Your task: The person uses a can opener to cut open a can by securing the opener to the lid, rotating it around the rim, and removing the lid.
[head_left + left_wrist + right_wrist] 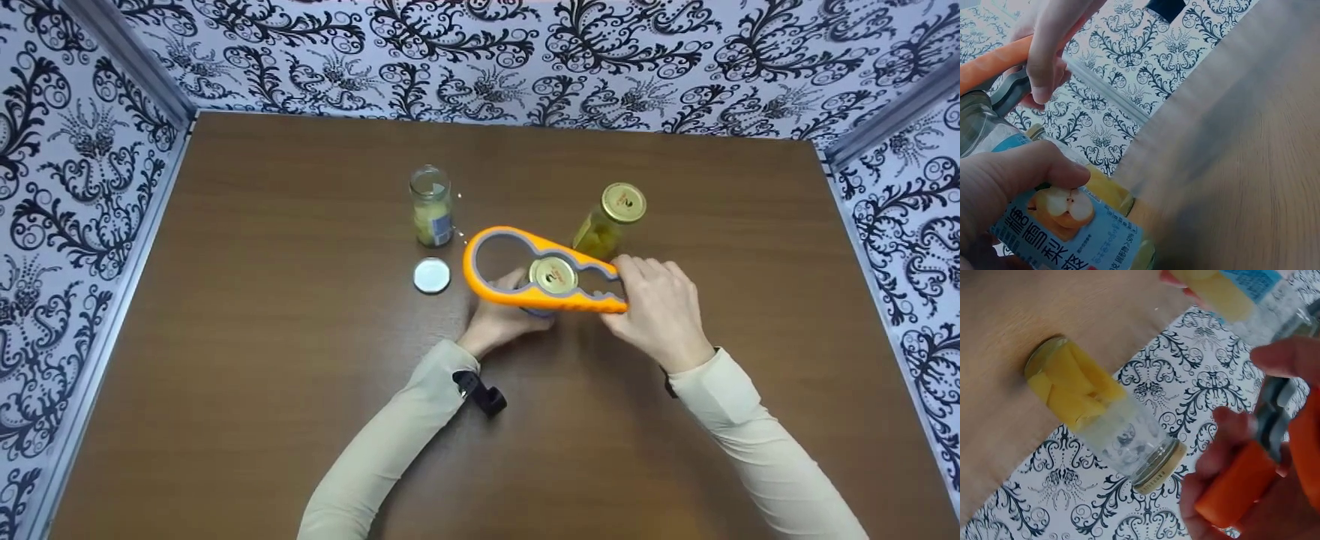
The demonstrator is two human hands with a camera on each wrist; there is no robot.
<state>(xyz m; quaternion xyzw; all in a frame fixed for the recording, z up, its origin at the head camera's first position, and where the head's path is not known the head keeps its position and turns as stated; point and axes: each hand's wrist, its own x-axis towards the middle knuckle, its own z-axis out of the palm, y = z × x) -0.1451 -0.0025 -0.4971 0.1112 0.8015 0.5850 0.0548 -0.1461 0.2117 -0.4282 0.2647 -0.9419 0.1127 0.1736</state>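
My left hand (504, 319) grips a blue-labelled glass jar (1075, 225) round its body; in the head view its gold lid (553, 275) faces up. My right hand (660, 307) holds the handle ends of an orange opener with grey inner edges (487, 291). The opener's two arms lie on either side of the gold lid, its wide rounded end pointing left. In the right wrist view, fingers of my right hand (1241, 467) curl round the orange handle (1235, 485). My left thumb lies across the jar's label in the left wrist view.
A lidded jar with yellow pieces (598, 231) stands behind my right hand. An open jar (432, 214) stands back left, with a white-looking lid (431, 276) lying in front of it. Small drops dot the brown table (285, 300). Patterned panels border it.
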